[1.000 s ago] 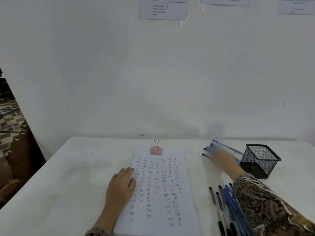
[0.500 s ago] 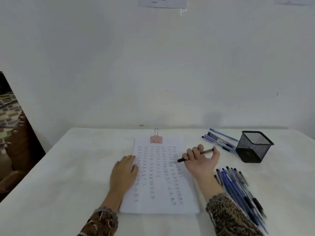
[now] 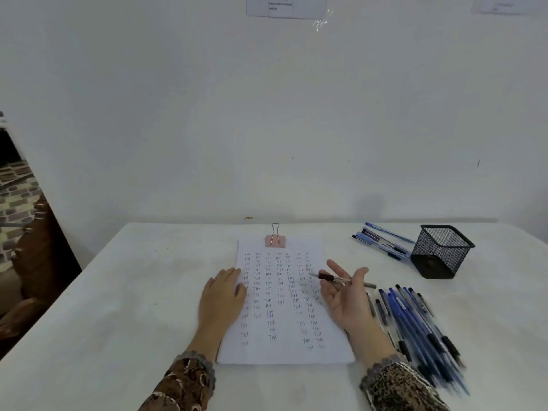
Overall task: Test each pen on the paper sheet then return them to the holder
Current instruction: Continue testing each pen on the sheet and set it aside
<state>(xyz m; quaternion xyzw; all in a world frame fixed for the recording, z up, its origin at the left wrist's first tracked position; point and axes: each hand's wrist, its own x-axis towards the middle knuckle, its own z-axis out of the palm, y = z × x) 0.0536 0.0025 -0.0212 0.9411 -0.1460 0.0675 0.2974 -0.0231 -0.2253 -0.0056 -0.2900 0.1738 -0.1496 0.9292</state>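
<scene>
Hands: left hand [image 3: 222, 295] lies flat with straight fingers, pressing the left edge of the paper sheet [image 3: 281, 353]. The right hand [image 3: 345, 296] is turned palm-up over the sheet's right margin, well apart from the left.
Right-hand hold: a black-grip pen [image 3: 341, 280] lies across the loosely spread fingers, and the thumb seems to pin it. This is a slack hold, not a writing grip.
Pen position: raised off the sheet, beside the written rows.
Pen axis: nearly level, running left to right. The tip points left toward the sheet's middle, and the grey rear end points right toward the pen pile [image 3: 415, 321].
Holder: the black mesh holder [image 3: 441, 253] stands at the far right, and no pen shows in it. A smaller pen group [image 3: 382, 241] lies just left of it.
Step, judged: the pen is probably being shifted into a writing grip for its test mark.
Risk 1: with so slack a hold, the pen could roll off the fingers. It might then fall among the pile, where tested and untested pens would mix.
Risk 2: if the left hand lifts, the sheet could slide under the stroke, since only the binder clip [image 3: 275, 240] weights its top.
</scene>
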